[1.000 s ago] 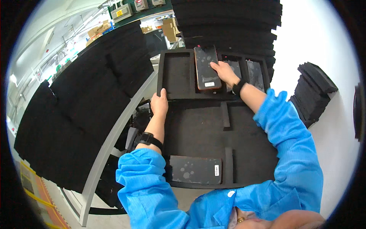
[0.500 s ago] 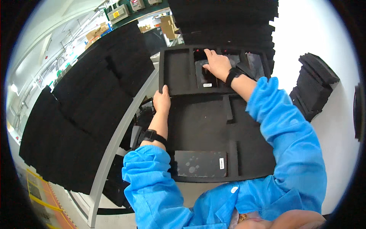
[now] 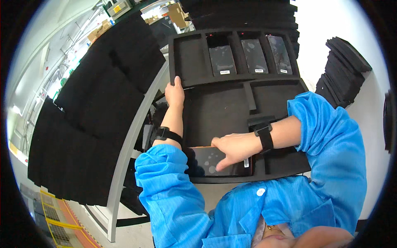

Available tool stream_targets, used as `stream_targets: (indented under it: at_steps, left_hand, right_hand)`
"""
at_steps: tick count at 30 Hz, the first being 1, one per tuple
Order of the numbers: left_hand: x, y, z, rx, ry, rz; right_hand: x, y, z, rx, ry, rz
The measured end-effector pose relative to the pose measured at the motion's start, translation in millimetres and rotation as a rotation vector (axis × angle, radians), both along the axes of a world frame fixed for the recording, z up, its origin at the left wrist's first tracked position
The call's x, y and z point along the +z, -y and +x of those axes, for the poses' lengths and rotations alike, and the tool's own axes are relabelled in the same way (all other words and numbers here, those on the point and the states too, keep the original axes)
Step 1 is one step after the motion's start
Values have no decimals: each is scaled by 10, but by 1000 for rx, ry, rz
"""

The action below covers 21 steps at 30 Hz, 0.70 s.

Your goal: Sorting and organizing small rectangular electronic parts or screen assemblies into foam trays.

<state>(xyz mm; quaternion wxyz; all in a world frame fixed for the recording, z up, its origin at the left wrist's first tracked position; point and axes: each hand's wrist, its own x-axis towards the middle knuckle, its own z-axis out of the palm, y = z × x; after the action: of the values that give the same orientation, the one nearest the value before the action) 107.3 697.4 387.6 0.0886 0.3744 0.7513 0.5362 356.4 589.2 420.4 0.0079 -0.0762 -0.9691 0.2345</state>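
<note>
A black foam tray (image 3: 215,109) with several recesses lies before me. My left hand (image 3: 175,94) grips its left edge, thumb over the rim. In the near-left recess is a dark glossy rectangular panel (image 3: 200,159) with a white label and pale spots; an orange line shows along its far edge. My right hand (image 3: 237,148) reaches across it, the thumb on its face and the fingers bent at the far edge, partly hidden. Three similar panels, a left one (image 3: 222,56), a middle one (image 3: 254,53) and a right one (image 3: 279,51), lie in the far row of recesses.
Tall stacks of black foam sheets stand on the left (image 3: 95,115) and behind the tray (image 3: 244,14). More black foam pieces (image 3: 342,74) are piled on the white surface at the right. A grey metal rail (image 3: 134,136) runs beside my left arm.
My right hand has come from the far row of panels back to the near panel, whose orange edge now shows. In view, the tray sits slightly higher; my left hand keeps its grip.
</note>
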Motion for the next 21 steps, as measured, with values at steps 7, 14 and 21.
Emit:
stream_targets:
  at_steps: [7, 14, 21]
  left_hand:
    - [48, 165, -20, 22, -168, -47]
    - [-93, -51, 99, 71, -187, 141]
    - [-4, 64, 70, 52, -150, 35]
  right_hand:
    - [687, -691, -35, -191, 44, -299]
    - [253, -2176, -1062, -921, -601, -272]
    - [152, -1926, -1507, -942, -860, 111]
